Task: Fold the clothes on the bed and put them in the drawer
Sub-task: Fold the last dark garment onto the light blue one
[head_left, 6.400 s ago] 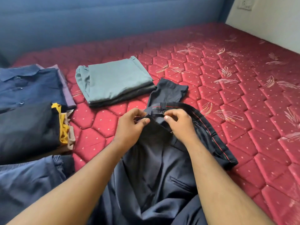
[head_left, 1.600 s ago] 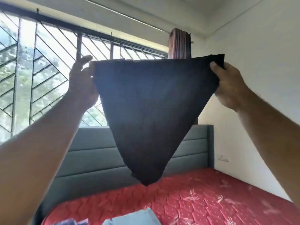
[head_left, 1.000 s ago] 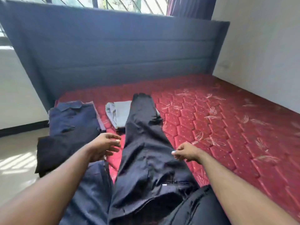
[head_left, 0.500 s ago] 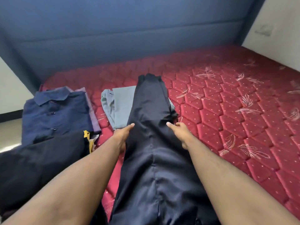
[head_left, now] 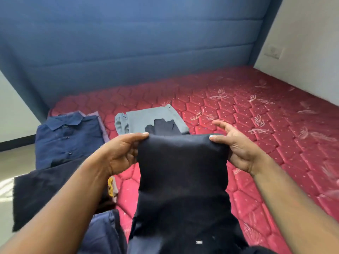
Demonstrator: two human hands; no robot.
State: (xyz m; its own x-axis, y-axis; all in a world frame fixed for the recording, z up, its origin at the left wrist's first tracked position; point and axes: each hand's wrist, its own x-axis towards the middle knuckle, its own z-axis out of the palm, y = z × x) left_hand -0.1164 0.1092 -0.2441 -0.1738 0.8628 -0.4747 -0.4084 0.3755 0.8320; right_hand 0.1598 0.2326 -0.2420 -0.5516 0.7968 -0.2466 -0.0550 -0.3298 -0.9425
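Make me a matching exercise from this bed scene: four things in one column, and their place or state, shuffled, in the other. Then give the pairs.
Things:
1. dark trousers
2. grey-green folded garment
3. navy button shirt
4. wall socket

Place or state:
A. on the white wall at the far right
B. folded at the left edge of the mattress, collar away from the camera
C. lifted at a fold, gripped by the left hand and right hand
D. lying behind the hands, partly under a dark trouser end

Pairs: 1-C, 2-D, 3-B, 4-A
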